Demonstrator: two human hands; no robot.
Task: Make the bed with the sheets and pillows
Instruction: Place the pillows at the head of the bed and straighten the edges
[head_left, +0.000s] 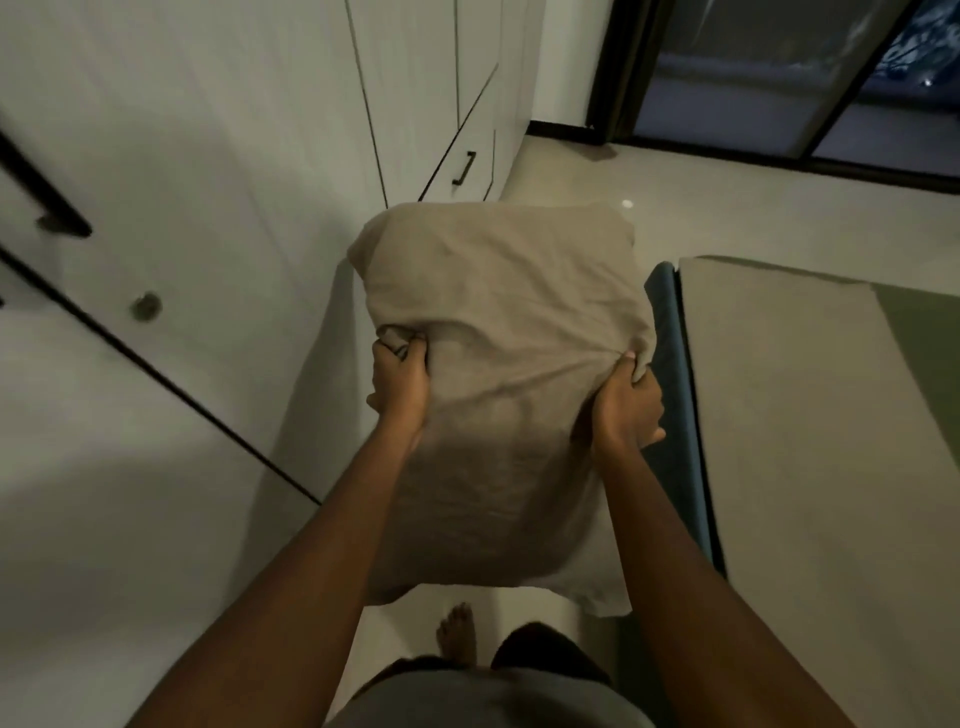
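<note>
Head view looks down a pale glossy floor (561, 171) between white wardrobe doors (218, 156) and the bed (810, 415), its beige sheet (769, 364) smooth. Left hand (400, 384) and right hand (626, 405) each clutch a fistful of the beige pillow (498, 291), held over the floor beside the bed.

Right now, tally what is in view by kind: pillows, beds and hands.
Pillows: 1, the beige pillow
Beds: 1, the bed at right
Hands: 2, left hand and right hand, both gripping the pillow
Total: 4
</note>
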